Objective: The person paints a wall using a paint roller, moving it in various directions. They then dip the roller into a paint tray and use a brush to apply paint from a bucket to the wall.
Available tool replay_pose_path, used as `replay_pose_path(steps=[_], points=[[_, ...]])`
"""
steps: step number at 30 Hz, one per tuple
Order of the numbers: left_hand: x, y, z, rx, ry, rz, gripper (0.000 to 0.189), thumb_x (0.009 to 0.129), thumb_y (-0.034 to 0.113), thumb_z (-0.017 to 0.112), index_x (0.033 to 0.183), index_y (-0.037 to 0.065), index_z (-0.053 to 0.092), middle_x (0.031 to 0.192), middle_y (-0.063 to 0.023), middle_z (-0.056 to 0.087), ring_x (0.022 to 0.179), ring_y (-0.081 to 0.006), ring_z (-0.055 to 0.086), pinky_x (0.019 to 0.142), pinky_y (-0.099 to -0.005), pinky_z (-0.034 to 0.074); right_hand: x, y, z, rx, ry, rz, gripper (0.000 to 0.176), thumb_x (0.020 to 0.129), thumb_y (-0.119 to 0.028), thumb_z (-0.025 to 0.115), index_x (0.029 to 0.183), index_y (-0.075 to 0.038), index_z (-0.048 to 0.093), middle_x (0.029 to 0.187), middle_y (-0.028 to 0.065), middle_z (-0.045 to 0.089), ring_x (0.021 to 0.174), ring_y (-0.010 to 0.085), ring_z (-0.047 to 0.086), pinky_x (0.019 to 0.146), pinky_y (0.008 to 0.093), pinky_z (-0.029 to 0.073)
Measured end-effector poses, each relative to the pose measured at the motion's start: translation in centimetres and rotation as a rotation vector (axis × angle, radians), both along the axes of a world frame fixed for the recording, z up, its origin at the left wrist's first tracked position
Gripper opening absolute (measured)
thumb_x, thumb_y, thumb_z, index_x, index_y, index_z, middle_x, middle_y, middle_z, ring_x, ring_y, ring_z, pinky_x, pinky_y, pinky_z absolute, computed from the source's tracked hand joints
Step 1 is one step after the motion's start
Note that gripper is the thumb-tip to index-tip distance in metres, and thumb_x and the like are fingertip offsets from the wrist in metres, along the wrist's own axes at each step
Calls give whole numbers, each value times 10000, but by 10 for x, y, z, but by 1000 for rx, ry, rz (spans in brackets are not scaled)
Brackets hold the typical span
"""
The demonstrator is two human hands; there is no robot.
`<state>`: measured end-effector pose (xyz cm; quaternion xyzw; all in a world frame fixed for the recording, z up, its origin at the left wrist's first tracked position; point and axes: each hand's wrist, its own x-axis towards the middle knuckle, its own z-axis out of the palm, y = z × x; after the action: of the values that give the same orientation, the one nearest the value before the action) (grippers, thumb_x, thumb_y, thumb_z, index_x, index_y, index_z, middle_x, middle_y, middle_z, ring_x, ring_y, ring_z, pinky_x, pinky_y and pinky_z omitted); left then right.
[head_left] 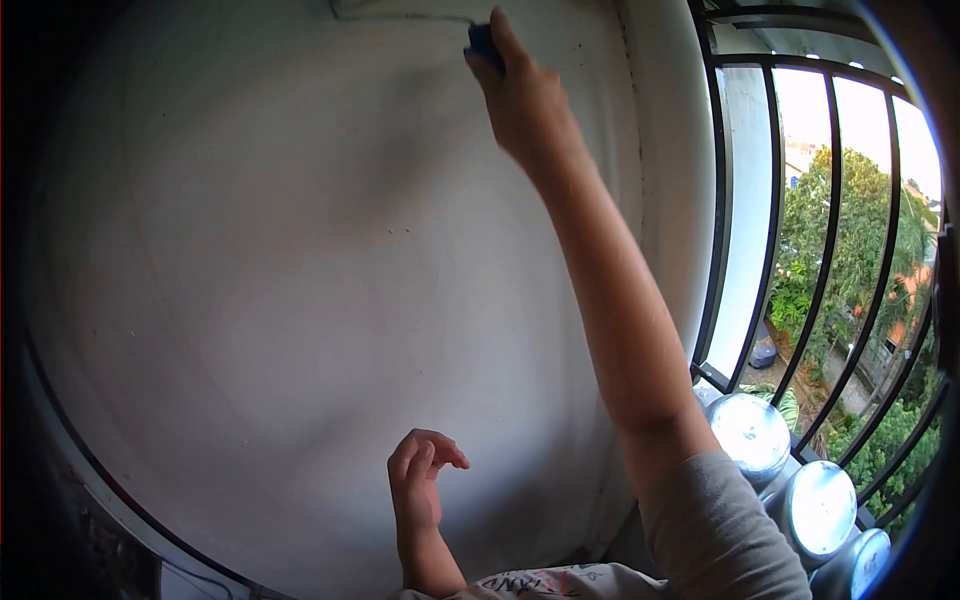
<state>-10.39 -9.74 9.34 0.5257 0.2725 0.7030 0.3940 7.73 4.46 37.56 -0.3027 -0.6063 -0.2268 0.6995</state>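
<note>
My right hand (528,100) is raised high, its fingers closed round the dark blue handle (484,45) of what looks like a paint roller. From the handle a bent wire frame (420,16) runs left along the top edge of the view; the roller head itself is out of sight. Behind it stands a pale, whitish wall (300,250) with faint streaks and small specks. Low in the middle, my left hand (418,475) hangs in front of the wall, holding nothing. Its fingers are loosely curved and apart from the thumb.
On the right is a window with black metal bars (775,200), trees (850,215) beyond. Three round shiny jar-like containers (748,436) stand below it, close to my right upper arm. A dark edge (140,510) borders the wall at lower left.
</note>
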Motion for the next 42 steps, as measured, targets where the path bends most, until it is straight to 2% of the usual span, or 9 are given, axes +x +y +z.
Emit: replay_pose_path(steps=[3,5,10,14,20,24,27,36,42], points=[[-4,-3,-4,-23,-3,3,286,879,259,504,823,-15,563,715,-92,571,662,-195,584,650,-325,478,-3,7,-3,499,107,-81,270,885,-205,566,1084,-41,647,1111,138,641,973,274,640,738,379,517],[-8,-3,-11,24,-43,1,279,871,262,517,822,-9,562,702,-85,563,651,-190,574,631,-325,476,7,-28,-40,-167,46,27,509,951,-239,480,1420,-134,308,733,256,625,675,420,631,601,503,490],[-33,-7,-23,-1,-39,76,268,847,266,539,812,1,552,696,-75,547,622,-179,542,586,-327,471,42,-65,-208,-447,123,71,573,950,-291,497,1459,-214,244,973,281,634,928,429,613,764,473,508],[-47,-7,-9,71,-53,172,255,870,265,501,787,24,517,668,-53,495,593,-160,493,545,-307,436,41,-75,-176,-561,175,82,556,947,-303,505,1445,-203,280,1000,288,625,963,436,596,792,485,498],[-36,-10,1,204,-145,183,254,890,297,475,765,84,415,634,-20,401,546,-121,409,488,-275,380,83,-12,4,-238,70,-13,606,890,-438,547,1405,-182,359,959,257,645,897,428,626,735,485,520],[-36,-13,-7,104,-181,135,211,851,259,526,861,73,427,649,-29,432,558,-109,438,484,-271,411,77,-56,36,-498,122,105,615,890,-429,546,1412,-175,344,933,250,651,840,429,633,732,466,522],[-39,-15,-9,68,-149,182,214,871,293,491,830,99,412,630,-13,390,547,-106,406,468,-265,368,86,-18,-19,-270,68,1,606,904,-409,537,1417,-158,332,956,261,645,872,424,635,747,445,526],[-61,-24,-18,102,-235,273,190,859,250,509,828,84,422,654,-15,405,567,-103,417,474,-259,384,69,-83,-279,-688,169,-8,645,942,-257,513,1474,-226,150,948,334,609,866,469,603,704,506,524],[-62,-20,-30,94,-299,340,189,861,236,473,784,81,397,650,-19,377,543,-98,374,448,-243,334,92,-78,-238,-627,76,-59,608,945,-266,512,1462,-172,205,913,323,622,871,448,619,732,490,529]])
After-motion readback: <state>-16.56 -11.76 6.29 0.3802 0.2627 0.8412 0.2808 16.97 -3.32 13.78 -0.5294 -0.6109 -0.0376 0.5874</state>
